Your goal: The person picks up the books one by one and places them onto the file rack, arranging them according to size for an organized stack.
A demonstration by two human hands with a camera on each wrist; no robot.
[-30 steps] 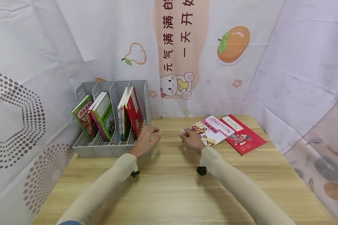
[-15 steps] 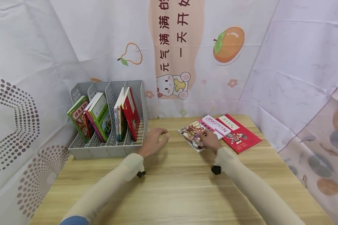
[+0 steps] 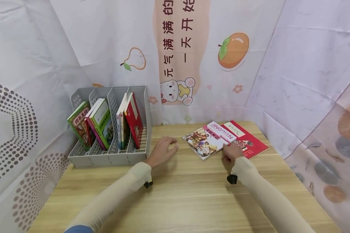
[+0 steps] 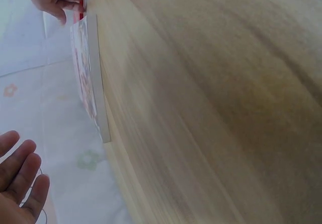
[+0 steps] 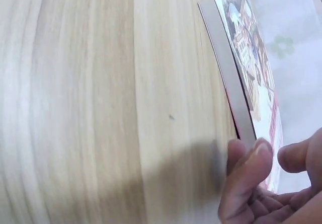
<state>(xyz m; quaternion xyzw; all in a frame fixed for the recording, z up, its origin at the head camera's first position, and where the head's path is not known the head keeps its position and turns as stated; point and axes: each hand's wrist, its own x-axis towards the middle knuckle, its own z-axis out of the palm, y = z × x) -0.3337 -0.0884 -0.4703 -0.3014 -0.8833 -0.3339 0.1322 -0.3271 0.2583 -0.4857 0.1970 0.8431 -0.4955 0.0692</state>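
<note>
A white and pink picture book (image 3: 202, 142) marked JINGDIAN lies on the table, partly over a red book (image 3: 258, 145). My right hand (image 3: 233, 152) is at the near right corner of the white book, overlapping both books in the head view. In the right wrist view its thumb (image 5: 249, 176) is right at the book's edge and another finger extends over the cover, a gap between them. My left hand (image 3: 162, 152) hovers over the table between the grey file rack (image 3: 108, 160) and the white book, fingers loosely bent and holding nothing.
The rack stands at the back left, its compartments holding several books, including a green one (image 3: 83, 124), a green and purple one (image 3: 103, 123) and a red one (image 3: 134, 119) leaning. A printed cloth (image 3: 119, 29) hangs behind the wooden table (image 3: 175, 200).
My right hand has moved right across the white book to its near right corner. The left hand has shifted slightly right. The head view has turned a little to the right.
</note>
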